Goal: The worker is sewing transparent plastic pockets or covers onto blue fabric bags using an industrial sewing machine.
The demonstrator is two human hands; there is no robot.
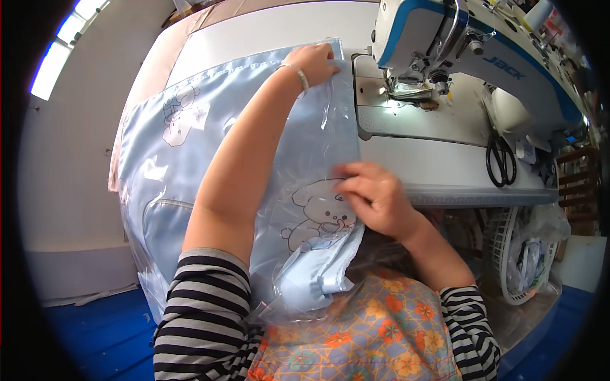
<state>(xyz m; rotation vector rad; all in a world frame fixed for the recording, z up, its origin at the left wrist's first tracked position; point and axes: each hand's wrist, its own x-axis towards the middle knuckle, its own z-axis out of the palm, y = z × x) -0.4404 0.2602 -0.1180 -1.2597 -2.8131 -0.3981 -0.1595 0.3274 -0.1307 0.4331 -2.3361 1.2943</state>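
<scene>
A light blue satin fabric piece (216,159) with printed cartoon animals and clear plastic film over it lies across the table and hangs toward my lap. My left hand (312,63) reaches to its far right corner, with the fingers curled closed on the edge. Nearer to me, my right hand (378,197) hovers at the fabric's right edge, beside a printed puppy (324,213). Its fingers are half bent and apart from the thumb, slightly blurred, with nothing visible in them. Below it the fabric's near edge bunches up against my flowered apron (356,324).
A white and blue sewing machine (438,38) stands at the right, its lamp lighting the metal plate (419,117). Black-handled scissors (501,159) lie near the table's front edge. Below right is a white plastic basket (508,254) with plastic wrapping. A wall (82,165) rises at left.
</scene>
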